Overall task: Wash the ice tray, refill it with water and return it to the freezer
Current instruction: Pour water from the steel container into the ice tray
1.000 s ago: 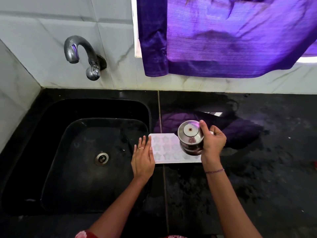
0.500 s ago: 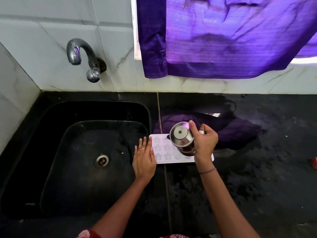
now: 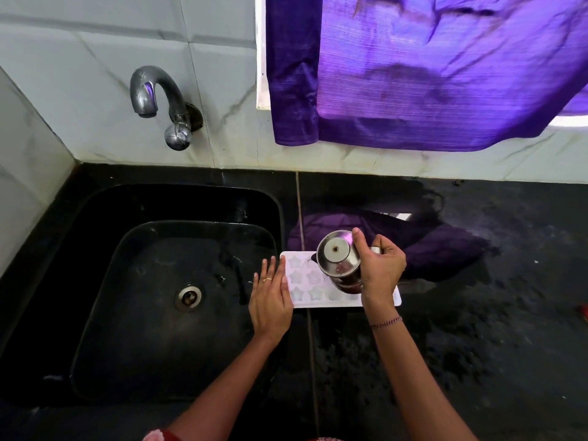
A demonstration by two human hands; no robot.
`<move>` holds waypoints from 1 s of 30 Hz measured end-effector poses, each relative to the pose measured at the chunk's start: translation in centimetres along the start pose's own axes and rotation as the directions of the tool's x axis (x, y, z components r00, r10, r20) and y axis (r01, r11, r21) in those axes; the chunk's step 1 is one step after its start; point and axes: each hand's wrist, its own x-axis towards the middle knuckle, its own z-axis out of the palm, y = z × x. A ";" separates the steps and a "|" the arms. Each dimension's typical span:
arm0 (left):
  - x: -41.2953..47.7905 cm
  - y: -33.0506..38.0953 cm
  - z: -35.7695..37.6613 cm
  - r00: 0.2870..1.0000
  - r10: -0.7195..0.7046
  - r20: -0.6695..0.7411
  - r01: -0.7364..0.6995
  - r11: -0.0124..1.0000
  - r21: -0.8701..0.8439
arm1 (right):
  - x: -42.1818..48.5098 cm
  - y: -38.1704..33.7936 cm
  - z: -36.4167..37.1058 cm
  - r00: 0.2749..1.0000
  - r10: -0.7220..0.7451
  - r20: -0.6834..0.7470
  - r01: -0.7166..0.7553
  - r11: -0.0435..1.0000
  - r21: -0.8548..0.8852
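Flanking the ice tray [image 3: 304,280] are both hands [image 3: 270,300] [image 3: 381,268].

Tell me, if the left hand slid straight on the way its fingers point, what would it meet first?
Probably nothing soon: the left hand lies flat beside the ice tray, fingers aimed along its edge toward the back. Past bare black counter it would likely reach the tiled wall.

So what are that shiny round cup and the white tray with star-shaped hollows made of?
The shiny round cup looks like polished steel: its surface gives mirror-like reflections. The white tray with star-shaped hollows looks like matte plastic or silicone, I cannot tell which: dull, even white, no shine.
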 end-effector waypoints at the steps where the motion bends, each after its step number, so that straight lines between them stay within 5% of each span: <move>1: 0.0 0.0 0.0 1.000 -0.001 -0.002 0.001 1.000 -0.001 | 0.0 0.0 0.0 1.000 0.015 -0.002 -0.015 1.000 0.010; 12: 0.0 -0.2 0.3 1.000 -0.003 -0.009 0.002 1.000 -0.010 | -0.5 1.3 -1.0 0.974 0.224 -0.012 -0.215 0.947 0.237; 30: 0.0 0.0 0.1 1.000 0.004 -0.016 -0.004 1.000 -0.021 | -2.8 2.1 -1.9 0.999 -0.009 0.037 0.009 1.000 -0.008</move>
